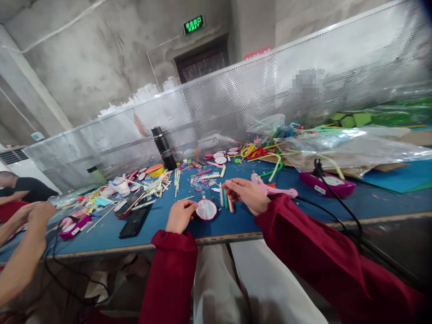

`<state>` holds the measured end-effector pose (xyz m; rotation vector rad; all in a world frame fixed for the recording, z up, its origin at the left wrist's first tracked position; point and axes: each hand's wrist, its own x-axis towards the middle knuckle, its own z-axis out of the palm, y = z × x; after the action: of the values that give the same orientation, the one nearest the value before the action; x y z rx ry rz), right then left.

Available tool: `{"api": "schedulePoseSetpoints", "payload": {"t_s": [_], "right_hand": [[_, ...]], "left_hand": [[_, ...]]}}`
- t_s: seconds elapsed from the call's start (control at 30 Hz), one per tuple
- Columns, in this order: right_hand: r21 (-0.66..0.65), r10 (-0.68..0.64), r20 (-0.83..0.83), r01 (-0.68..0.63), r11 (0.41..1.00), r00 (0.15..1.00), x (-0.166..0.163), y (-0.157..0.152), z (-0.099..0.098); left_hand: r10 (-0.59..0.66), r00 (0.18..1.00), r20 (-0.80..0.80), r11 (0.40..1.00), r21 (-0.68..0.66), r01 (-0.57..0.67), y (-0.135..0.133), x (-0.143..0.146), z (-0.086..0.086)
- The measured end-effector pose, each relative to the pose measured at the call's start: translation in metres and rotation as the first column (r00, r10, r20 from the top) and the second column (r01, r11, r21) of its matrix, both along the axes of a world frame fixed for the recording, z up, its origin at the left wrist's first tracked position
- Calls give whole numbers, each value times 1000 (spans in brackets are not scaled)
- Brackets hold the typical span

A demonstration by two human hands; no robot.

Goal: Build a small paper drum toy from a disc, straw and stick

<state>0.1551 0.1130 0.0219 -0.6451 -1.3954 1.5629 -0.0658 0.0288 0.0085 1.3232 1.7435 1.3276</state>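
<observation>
My left hand rests on the blue table, its fingers curled against the edge of a round white disc with a red rim. My right hand hovers just right of the disc, fingers pinched together near several short coloured sticks lying on the table. What the right fingers pinch is too small to make out. Both arms wear dark red sleeves.
A pink glue gun lies behind my right hand, and a pink device with a black cable farther right. A black phone, black flask, scattered sticks, straws and plastic bags cover the table. Another person's hands work at left.
</observation>
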Motion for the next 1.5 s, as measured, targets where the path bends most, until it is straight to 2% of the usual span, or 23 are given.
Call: {"api": "schedulePoseSetpoints", "payload": {"t_s": [0.17, 0.3, 0.5, 0.57, 0.67, 0.77, 0.87, 0.93, 1.03, 1.17, 1.4, 1.5], "right_hand": [[11, -32, 25, 32, 999, 999, 0, 1, 0], [67, -55, 32, 53, 996, 998, 0, 3, -3], [168, -160, 37, 152, 974, 986, 2, 6, -3], [282, -250, 48, 227, 932, 967, 9, 2, -1], [489, -438, 88, 344, 802, 895, 26, -13, -2], [616, -544, 151, 352, 705, 826, 43, -34, -11], [694, -575, 207, 296, 657, 791, 54, -50, -22], [716, -569, 252, 245, 654, 783, 57, -54, -27], [728, -563, 294, 201, 656, 772, 58, -54, -31], [715, -541, 330, 169, 678, 774, 57, -52, -29], [670, -514, 372, 160, 725, 773, 59, -51, -31], [667, -506, 379, 150, 730, 775, 59, -50, -32]], "left_hand": [[-12, 987, -162, 999, -49, 4, 2, -1, -5], [-6, 939, -345, 995, -91, -28, 1, 0, -6], [60, 842, -536, 993, -56, -106, -9, 4, 6], [83, 823, -561, 990, -47, -132, -12, 1, 14], [113, 801, -589, 987, -25, -158, -11, -8, 28], [134, 758, -639, 987, 20, -158, 0, -18, 43], [141, 690, -709, 989, 68, -132, 20, -27, 55], [141, 663, -735, 989, 79, -124, 38, -31, 60], [50, 653, -755, 999, 46, -23, 65, -36, 63], [-14, 632, -775, 1000, -4, 18, 91, -45, 64], [-89, 621, -779, 994, -113, 1, 108, -74, 49], [-125, 611, -782, 990, -140, 23, 112, -78, 48]]}}
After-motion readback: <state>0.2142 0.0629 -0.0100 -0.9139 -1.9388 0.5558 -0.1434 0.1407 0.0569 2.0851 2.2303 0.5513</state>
